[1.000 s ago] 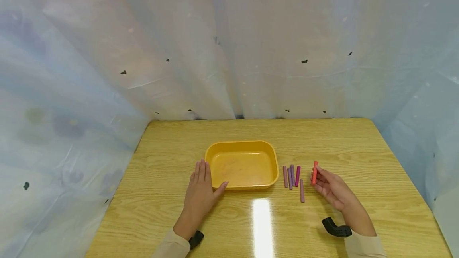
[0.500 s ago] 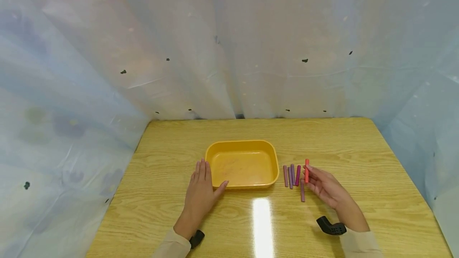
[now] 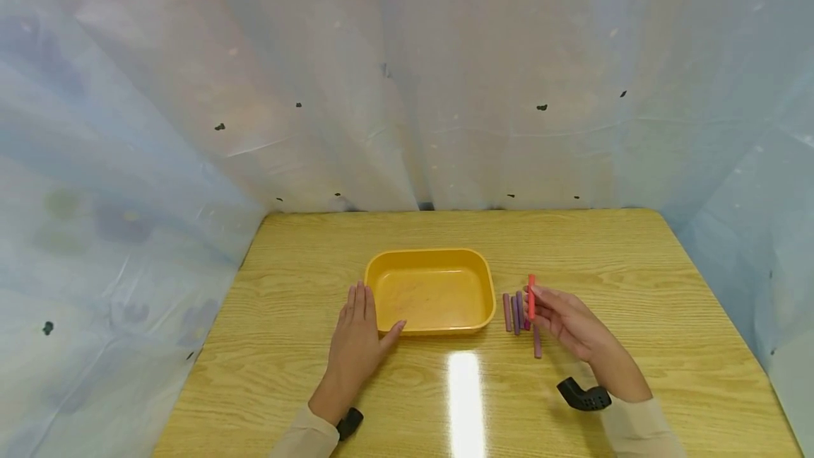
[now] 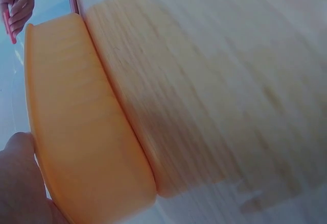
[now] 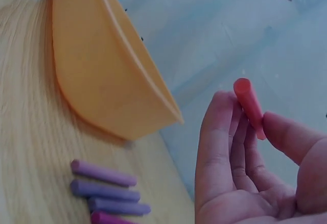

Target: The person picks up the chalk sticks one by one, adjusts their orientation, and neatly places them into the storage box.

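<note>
In the head view, a yellow plastic tub (image 3: 432, 299) stands on the wooden table, its inside bare. My left hand (image 3: 355, 352) lies against the tub's left front corner with straight fingers and the thumb spread along the front side. Pinched between the thumb and fingers of my right hand (image 3: 575, 327) is a red chalk stick (image 3: 531, 295), held upright above the table. Beneath and left of that hand lie several purple and mauve chalk sticks (image 3: 506, 313). A magenta chalk stick (image 5: 110, 218) shows at the bottom of the right wrist view; in the head view it is mostly covered.
The wooden table (image 3: 305, 267) reaches back to a pale patterned curtain (image 3: 445, 90), which also hangs along both sides. One mauve chalk stick (image 3: 538, 345) lies a little nearer than the others. A light reflection runs down the front of the table.
My right hand has moved left with the red chalk stick, from right of the loose sticks to over them. My left hand and the tub have stayed in place.
</note>
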The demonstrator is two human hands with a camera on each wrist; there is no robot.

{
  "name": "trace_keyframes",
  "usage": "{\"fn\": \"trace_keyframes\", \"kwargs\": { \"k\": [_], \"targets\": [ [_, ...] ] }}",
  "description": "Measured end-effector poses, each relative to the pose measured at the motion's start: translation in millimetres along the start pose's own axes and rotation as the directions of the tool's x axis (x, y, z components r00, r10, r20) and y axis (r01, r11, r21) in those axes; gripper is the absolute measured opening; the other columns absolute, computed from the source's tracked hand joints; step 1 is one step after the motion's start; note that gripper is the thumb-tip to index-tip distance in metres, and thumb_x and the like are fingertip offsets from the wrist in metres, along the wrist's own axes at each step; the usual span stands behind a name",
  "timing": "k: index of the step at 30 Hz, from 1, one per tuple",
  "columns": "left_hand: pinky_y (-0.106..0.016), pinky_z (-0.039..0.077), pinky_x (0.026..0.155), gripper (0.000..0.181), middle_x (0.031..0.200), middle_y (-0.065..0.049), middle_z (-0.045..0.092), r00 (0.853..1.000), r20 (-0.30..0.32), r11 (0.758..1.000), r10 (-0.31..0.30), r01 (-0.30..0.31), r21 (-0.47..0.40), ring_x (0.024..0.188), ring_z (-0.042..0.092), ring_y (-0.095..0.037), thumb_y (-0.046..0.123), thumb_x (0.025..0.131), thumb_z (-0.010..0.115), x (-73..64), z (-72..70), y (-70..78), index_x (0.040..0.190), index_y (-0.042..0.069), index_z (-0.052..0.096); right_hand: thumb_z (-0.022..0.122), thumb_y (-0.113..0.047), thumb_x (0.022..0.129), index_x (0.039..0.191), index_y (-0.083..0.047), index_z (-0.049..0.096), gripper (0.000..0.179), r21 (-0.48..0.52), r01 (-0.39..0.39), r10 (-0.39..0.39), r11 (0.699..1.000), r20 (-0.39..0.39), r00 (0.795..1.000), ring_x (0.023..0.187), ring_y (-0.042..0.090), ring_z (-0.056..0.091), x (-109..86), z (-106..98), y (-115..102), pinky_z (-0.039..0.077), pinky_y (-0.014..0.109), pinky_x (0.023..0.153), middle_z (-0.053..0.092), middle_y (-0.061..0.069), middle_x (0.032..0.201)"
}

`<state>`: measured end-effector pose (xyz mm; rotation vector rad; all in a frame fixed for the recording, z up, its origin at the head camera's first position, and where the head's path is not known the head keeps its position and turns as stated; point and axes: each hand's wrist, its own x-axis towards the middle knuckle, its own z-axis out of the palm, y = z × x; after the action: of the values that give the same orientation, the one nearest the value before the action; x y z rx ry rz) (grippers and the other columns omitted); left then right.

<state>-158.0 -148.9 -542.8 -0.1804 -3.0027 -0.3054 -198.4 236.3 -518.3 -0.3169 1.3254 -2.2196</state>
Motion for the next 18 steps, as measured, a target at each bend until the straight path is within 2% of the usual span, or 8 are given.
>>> {"fn": "trace_keyframes", "kwargs": {
  "k": [4,11,15,18],
  "targets": [
    [-0.045,0.019,0.109,0.097,0.151,-0.022,0.012,1.0,-0.016,1.0,0.008,-0.008,0.004,0.14,0.006,-0.03,0.072,0.086,0.027,-0.2,-0.5,0.3,0.145,-0.004,0.013,0.031,-0.012,0.103,0.114,-0.002,0.059,0.031,-0.051,-0.003,0.003,0.999,0.013,1.0,0.092,0.014,0.059,6.9,10.3,-4.6,0.049,0.027,0.084,0.06,0.006,0.102],
    [-0.046,0.022,0.108,0.096,0.15,-0.023,0.016,0.999,-0.047,0.999,0.028,-0.027,0.021,0.139,0.011,-0.032,0.071,0.087,0.028,-0.7,-0.3,-0.4,0.144,-0.006,0.016,0.037,-0.013,0.101,0.111,0.0,0.061,0.029,-0.115,-0.044,0.043,0.992,-0.017,0.999,0.093,0.017,0.062,22.7,34.2,-8.2,0.045,0.035,0.09,0.063,0.008,0.101],
    [-0.046,0.021,0.108,0.096,0.15,-0.023,0.015,0.998,-0.045,0.999,0.035,-0.034,0.024,0.139,0.011,-0.033,0.071,0.087,0.029,-0.6,-0.7,-0.1,0.144,-0.006,0.015,0.044,-0.017,0.099,0.113,0.002,0.06,0.028,-0.13,-0.085,0.078,0.988,-0.055,0.995,0.091,0.017,0.062,32.8,45.9,-6.5,0.048,0.031,0.086,0.063,0.009,0.1],
    [-0.047,0.022,0.108,0.097,0.15,-0.024,0.015,0.998,-0.048,0.999,0.04,-0.039,0.022,0.139,0.011,-0.033,0.071,0.087,0.029,-0.4,-0.9,0.1,0.144,-0.007,0.016,0.046,-0.018,0.099,0.114,0.001,0.059,0.028,-0.146,-0.095,0.089,0.985,-0.046,0.995,0.091,0.018,0.062,40.9,52.2,-2.4,0.049,0.029,0.084,0.062,0.01,0.101]
  ]
}}
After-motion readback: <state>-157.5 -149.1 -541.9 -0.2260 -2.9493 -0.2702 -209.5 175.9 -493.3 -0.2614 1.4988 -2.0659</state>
